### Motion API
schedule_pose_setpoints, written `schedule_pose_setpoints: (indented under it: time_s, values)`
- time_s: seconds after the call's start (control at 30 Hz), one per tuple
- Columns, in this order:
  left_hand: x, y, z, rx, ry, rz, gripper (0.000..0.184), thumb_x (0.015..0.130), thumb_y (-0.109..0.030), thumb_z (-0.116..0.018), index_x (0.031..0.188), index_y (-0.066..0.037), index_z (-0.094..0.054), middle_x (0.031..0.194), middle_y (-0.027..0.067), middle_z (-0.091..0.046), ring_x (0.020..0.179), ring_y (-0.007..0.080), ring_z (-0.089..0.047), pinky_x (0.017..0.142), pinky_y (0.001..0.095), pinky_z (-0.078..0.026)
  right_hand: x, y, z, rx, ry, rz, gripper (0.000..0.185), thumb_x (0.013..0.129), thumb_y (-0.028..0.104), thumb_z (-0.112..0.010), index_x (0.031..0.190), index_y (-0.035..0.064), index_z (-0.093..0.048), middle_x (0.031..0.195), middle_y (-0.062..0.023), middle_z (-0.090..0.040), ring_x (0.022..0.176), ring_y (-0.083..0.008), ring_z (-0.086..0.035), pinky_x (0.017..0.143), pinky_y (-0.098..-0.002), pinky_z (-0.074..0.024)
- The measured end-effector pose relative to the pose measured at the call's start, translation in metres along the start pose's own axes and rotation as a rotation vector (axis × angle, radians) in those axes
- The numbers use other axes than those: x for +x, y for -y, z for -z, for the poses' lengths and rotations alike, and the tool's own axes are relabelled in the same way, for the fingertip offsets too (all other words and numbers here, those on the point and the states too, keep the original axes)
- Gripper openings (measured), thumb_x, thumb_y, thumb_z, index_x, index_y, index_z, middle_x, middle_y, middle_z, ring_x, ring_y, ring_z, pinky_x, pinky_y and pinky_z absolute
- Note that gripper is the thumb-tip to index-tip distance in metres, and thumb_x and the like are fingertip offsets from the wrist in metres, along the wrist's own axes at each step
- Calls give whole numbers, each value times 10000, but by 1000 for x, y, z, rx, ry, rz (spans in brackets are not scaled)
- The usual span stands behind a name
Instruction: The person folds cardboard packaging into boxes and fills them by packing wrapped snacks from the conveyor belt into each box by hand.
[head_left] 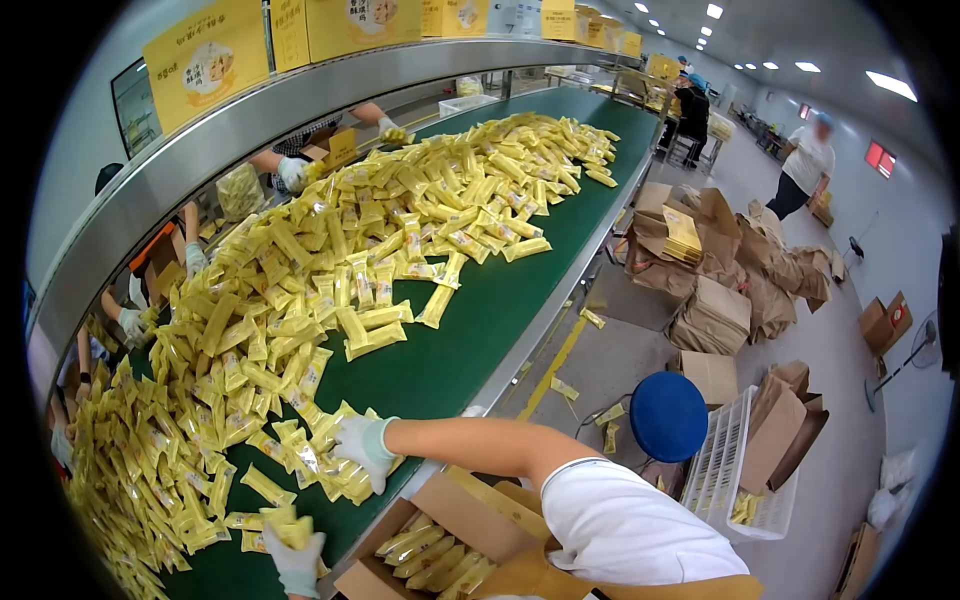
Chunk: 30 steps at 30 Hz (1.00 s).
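Observation:
My left hand [294, 558], in a white glove, is closed around yellow wrapped snack packets [287, 524] at the near edge of a green conveyor belt [440, 340]. Farther up the belt, my right hand [366, 450], also gloved, lies over the edge of the packet pile [300, 290]. Its fingers curl around some packets and are partly hidden among them. Below my right forearm an open cardboard box [475, 515] holds a row of the same packets [435, 555].
Across the belt, gloved hands of co-workers [292, 174] reach at the pile. A metal rail [300, 95] carries yellow cartons [207, 62]. To my right are a blue stool [669, 417], a white crate [712, 465] and brown cardboard boxes [710, 315]. A person [805, 160] stands beyond them.

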<state>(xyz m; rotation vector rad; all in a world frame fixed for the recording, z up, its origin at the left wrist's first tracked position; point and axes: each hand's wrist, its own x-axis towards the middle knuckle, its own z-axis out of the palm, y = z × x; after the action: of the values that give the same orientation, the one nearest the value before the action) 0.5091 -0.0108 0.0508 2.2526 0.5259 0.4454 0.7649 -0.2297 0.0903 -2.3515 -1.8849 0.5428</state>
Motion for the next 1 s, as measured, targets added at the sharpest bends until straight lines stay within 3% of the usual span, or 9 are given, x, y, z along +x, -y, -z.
schedule_pose_setpoints:
  time_s: [0.07,0.17,0.3,0.37,0.5,0.57,0.63,0.73,1.0]
  values:
    - [15,29,11,-521,74,361,663,811,-137,-724,1388,21,-439,1185,127,-585,1027,236,-605,888,353,-518,-13,0,5,6,-1,-11,951,500,544,-865,1293,84,-612,1287,-156,-551,1208,-334,-491,1017,-401,-415]
    - [34,-46,6,-1025,48,280,553,916,-233,-664,1380,-4,-468,1168,110,-596,1021,222,-610,880,376,-521,-26,5,7,7,-17,-56,982,485,542,-862,1317,90,-601,1251,-164,-553,1173,-325,-498,987,-385,-416]
    - [91,-93,-28,-813,170,223,563,901,-209,-718,1364,4,-479,1156,94,-629,1004,195,-623,891,348,-518,-44,10,0,-32,-110,-50,1008,475,532,-858,1334,82,-586,1242,-199,-536,1159,-337,-506,978,-388,-425]
    - [128,-57,-66,-468,228,274,909,773,-341,-841,1449,67,-391,1339,175,-587,1156,295,-606,988,349,-483,-55,11,0,5,-104,-76,1022,473,529,-857,1346,79,-574,1242,-215,-526,1142,-346,-516,965,-392,-434]
    - [122,-79,-102,372,179,114,1237,580,-524,-885,1467,120,-313,1490,296,-422,1336,385,-483,1121,393,-390,-73,6,-6,47,-75,-133,1057,497,550,-855,1386,77,-534,1232,-213,-540,1105,-356,-542,942,-414,-454]
    - [115,-120,-78,300,488,178,1185,546,-537,-885,1423,88,-390,1430,272,-451,1304,403,-481,1105,425,-397,-80,3,-6,46,-81,-118,1062,514,573,-856,1395,77,-533,1233,-203,-563,1118,-354,-552,948,-414,-459]
    - [99,-99,-84,457,355,-59,1120,532,-521,-892,1366,75,-442,1383,260,-480,1277,404,-492,1079,444,-411,-86,2,-3,65,-71,-129,1061,525,565,-854,1406,78,-519,1202,-180,-592,1121,-345,-559,957,-411,-455]
    - [86,-85,-65,466,451,-214,1091,523,-516,-895,1337,67,-462,1389,257,-465,1284,404,-470,1075,462,-401,-93,-4,2,81,-59,-157,991,532,548,-844,1345,65,-547,1187,-185,-585,1105,-341,-559,959,-407,-443]
    - [24,-43,-24,634,284,-234,1046,490,-406,-884,1308,56,-424,1437,300,-386,1257,476,-436,1078,518,-363,-96,-21,-12,-29,-215,-225,869,521,475,-825,1223,24,-582,1118,-179,-557,1045,-346,-553,944,-420,-411]
